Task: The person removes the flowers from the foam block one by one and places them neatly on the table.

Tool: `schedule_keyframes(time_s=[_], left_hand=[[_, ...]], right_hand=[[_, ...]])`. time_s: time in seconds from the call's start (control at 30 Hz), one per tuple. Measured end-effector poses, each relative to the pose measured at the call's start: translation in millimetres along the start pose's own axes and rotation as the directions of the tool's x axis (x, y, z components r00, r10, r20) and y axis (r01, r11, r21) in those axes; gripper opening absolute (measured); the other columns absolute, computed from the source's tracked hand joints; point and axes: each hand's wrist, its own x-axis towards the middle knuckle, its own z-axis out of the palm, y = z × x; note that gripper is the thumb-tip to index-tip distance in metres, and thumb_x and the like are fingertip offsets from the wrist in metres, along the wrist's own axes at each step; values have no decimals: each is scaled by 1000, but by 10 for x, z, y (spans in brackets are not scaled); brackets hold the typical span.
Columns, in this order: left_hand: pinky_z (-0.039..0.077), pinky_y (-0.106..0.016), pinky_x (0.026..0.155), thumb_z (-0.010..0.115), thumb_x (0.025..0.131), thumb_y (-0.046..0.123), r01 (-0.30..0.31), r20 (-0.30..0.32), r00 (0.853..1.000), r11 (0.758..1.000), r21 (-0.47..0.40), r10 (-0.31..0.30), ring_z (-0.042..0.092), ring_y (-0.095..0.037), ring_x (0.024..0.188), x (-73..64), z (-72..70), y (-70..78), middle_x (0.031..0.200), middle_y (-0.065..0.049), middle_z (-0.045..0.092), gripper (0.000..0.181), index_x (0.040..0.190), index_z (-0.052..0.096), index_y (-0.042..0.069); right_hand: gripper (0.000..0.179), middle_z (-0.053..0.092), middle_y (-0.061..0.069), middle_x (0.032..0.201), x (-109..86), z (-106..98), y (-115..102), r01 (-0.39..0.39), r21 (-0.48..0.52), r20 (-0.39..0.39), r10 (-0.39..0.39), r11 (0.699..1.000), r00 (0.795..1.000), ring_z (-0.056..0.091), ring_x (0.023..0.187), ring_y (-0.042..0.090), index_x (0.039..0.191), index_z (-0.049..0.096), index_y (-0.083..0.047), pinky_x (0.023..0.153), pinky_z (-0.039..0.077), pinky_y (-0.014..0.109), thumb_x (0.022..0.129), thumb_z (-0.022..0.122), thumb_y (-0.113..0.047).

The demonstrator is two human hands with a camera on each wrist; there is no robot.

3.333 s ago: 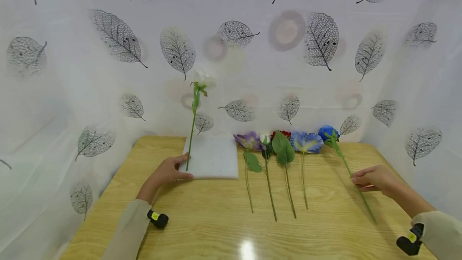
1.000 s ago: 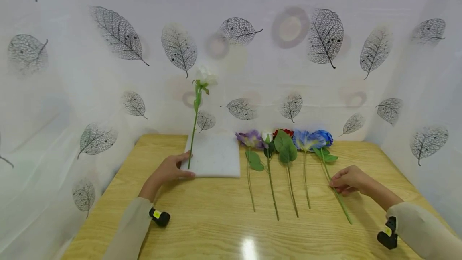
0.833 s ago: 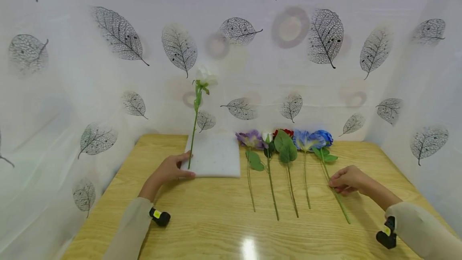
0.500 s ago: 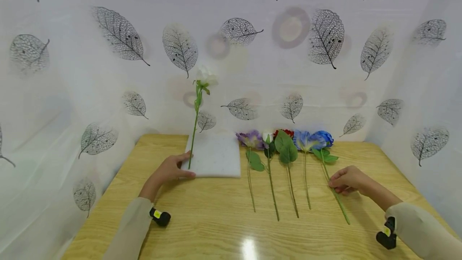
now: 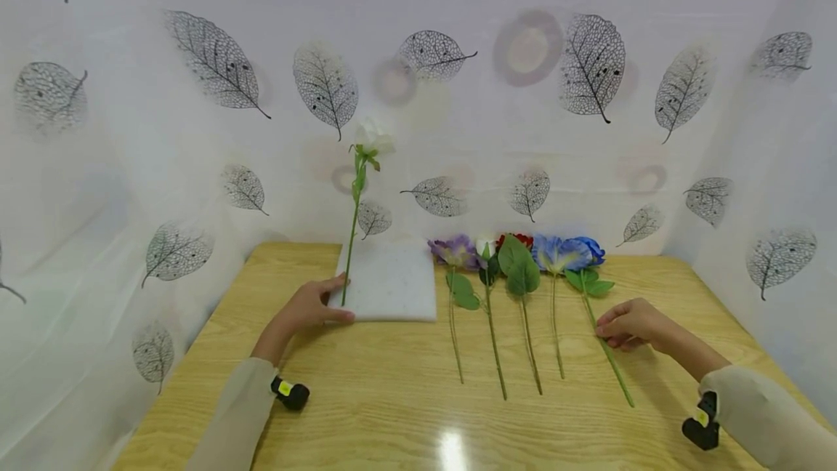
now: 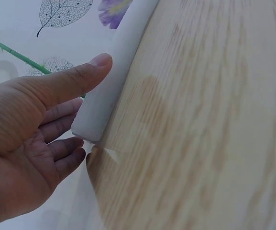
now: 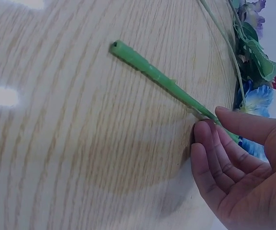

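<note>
A white foam board [image 5: 399, 293] lies flat at the left middle of the table, with a white artificial flower [image 5: 374, 138] standing upright in its left part. My left hand [image 5: 312, 307] grips the board's front left corner, thumb along the front edge and fingers at the side. On the right, a blue artificial rose [image 5: 591, 249] lies at the end of a row of flowers, its bloom overlapping the pale blue one. My right hand [image 5: 633, 324] pinches its green stem [image 7: 161, 79] between thumb and fingers, close over the wood; the stem's cut end points toward me.
Left of the rose lie a purple flower [image 5: 455, 251], a white rosebud [image 5: 485, 247], a red flower [image 5: 523, 240] with big green leaves, and a pale blue flower [image 5: 556, 253], stems toward me. A leaf-patterned curtain [image 5: 431, 129] surrounds the wooden table [image 5: 366, 398].
Over the last few seconds my right hand has brought the blue rose left and down beside the pale blue flower. It has stayed nearly still this past second; my left hand has not moved.
</note>
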Motion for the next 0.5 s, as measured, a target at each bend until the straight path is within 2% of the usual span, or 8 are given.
schedule_keyframes(time_s=[0.33, 0.5], left_hand=[[32, -56, 121, 88, 81, 32, -10, -3, 1000, 1000, -12, 10, 32, -43, 150, -18, -6, 10, 159, -19, 37, 88, 151, 45, 0], [32, -57, 121, 87, 81, 33, -17, -2, 1000, 1000, -9, 17, 32, -43, 150, -2, 3, -8, 159, -19, 37, 88, 150, 45, -1]], right_hand=[[32, 76, 3, 81, -60, -34, -109, 22, 16, -9, -22, 1000, 1000, 72, 71, 17, 115, 66, 14, 67, 63, 36, 97, 67, -12], [38, 77, 5, 87, -11, -68, -191, 57, 17, -23, -57, 998, 998, 74, 77, 20, 123, 61, 19, 73, 64, 38, 99, 63, -12]])
